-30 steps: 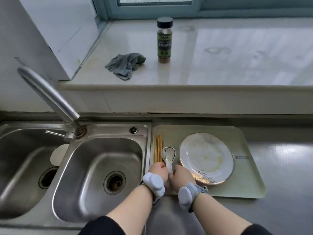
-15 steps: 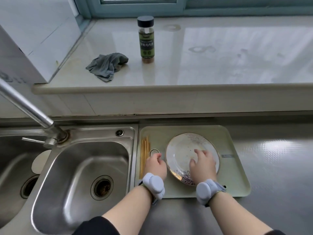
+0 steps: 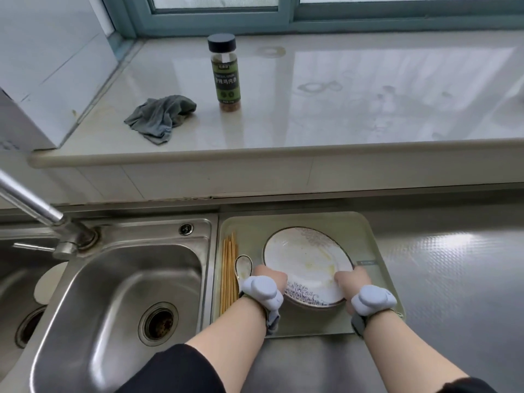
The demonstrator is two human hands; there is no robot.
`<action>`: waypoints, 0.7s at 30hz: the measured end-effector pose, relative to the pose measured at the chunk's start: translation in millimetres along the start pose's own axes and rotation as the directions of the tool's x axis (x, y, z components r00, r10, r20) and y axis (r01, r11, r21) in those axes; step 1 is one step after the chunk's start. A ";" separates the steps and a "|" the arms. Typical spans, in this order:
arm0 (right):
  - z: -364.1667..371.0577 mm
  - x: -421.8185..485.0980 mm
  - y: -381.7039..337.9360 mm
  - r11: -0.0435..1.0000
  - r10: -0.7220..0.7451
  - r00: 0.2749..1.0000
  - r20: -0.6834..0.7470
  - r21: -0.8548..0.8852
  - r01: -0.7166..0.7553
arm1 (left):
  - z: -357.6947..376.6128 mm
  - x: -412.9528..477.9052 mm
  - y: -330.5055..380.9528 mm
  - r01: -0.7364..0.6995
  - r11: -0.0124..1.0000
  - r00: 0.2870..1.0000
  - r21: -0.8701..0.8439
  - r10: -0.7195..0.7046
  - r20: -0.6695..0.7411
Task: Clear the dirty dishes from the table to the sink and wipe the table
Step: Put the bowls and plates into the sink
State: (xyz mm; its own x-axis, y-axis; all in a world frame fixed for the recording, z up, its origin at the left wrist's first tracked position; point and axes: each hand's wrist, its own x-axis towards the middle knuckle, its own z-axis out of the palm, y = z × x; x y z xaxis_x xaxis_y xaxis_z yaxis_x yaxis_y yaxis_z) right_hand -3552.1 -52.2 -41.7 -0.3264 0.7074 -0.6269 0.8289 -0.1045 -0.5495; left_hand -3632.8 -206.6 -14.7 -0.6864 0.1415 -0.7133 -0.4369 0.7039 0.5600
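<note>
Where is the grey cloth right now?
In the head view the grey cloth lies crumpled on the window ledge, upper left, just left of the spice jar and behind the sink.

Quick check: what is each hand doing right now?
Left hand: grips the plate at its left rim.
Right hand: grips the same plate at its right rim.

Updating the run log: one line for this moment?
left hand: grips plate rim | right hand: grips plate rim | spoon, chopsticks: on tray
</note>
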 end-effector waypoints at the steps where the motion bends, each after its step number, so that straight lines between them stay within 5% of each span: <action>1: 1.3 -1.5 -0.8 0.998 -0.013 1.000 0.003 0.061 0.013 | -1.4 -0.5 -0.3 -0.021 1.000 1.000 0.013 0.021 -0.002; 9: 27.4 -51.2 -22.8 0.925 -0.256 0.967 0.010 0.294 0.242 | -50.3 -10.3 -22.0 -0.033 0.957 0.994 -0.289 0.000 -0.114; 12: 53.6 -84.4 -40.5 0.908 -0.349 0.937 0.023 0.256 0.331 | -90.9 -16.7 -41.5 -0.048 0.886 0.991 -0.460 -0.017 -0.135; 14: 114.6 -135.3 -62.5 0.882 -0.458 0.878 0.137 0.189 0.431 | -161.5 -15.2 -97.4 -0.096 0.752 0.974 -0.653 -0.065 -0.218; 21: 157.5 -173.1 -67.4 0.858 -0.502 0.821 0.273 0.036 0.512 | -214.7 -10.2 -151.0 -0.102 0.669 0.975 -0.736 -0.079 -0.207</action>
State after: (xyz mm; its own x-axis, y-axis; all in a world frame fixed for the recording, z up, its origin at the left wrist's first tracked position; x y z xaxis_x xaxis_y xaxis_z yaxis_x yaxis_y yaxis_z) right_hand -3623.0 -277.7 16.9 -0.8079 0.4418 -0.3900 0.5277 0.2477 -0.8125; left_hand -3684.6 -463.8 -1.5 -0.7552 -0.0617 -0.6526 -0.6502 -0.0559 0.7577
